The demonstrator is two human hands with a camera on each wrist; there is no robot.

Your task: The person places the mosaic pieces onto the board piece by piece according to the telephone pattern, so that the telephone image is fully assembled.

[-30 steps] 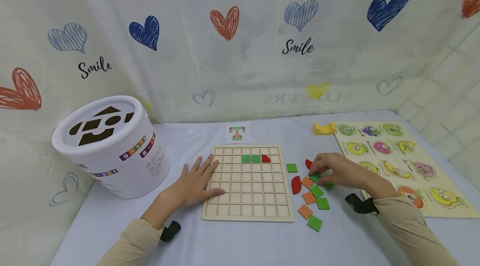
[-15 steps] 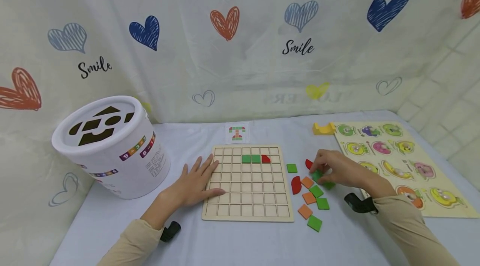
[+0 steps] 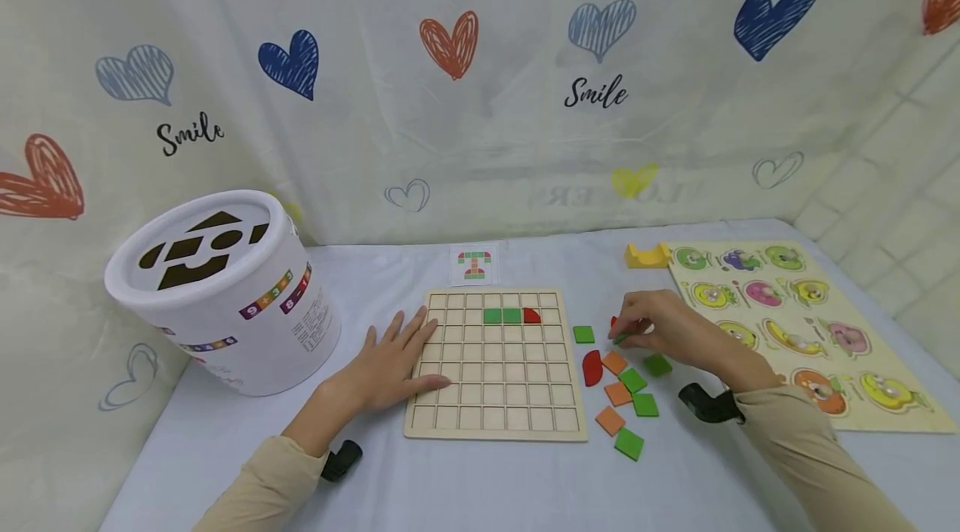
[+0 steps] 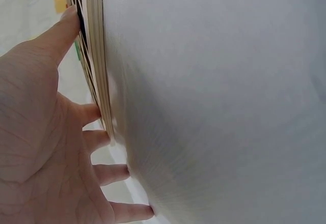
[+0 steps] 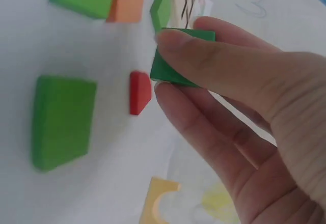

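Observation:
My right hand [image 3: 669, 330] pinches a green square tile [image 5: 175, 66] between thumb and fingers, lifted over the loose pieces. Just under it lies a red curved piece [image 5: 138, 92], mostly hidden by the fingers in the head view. My left hand [image 3: 390, 358] rests with spread, straight fingers on the left edge of a wooden grid board [image 3: 495, 424]; in the left wrist view its thumb and some fingertips touch the board's side. Two green tiles [image 3: 502, 316] and a red quarter-round piece [image 3: 532, 316] sit side by side in the board's second row.
Several green tiles [image 3: 629, 444], orange tiles [image 3: 610, 420] and a red rounded piece [image 3: 592, 368] lie right of the board. A pattern card [image 3: 475, 265] stands behind it. A white bucket [image 3: 225, 323] is at left, a fruit puzzle board [image 3: 810, 323] and yellow block [image 3: 647, 256] at right.
My right hand has picked the green tile up from the pile and raised it slightly away, uncovering another green tile on the cloth. The left hand stays in place.

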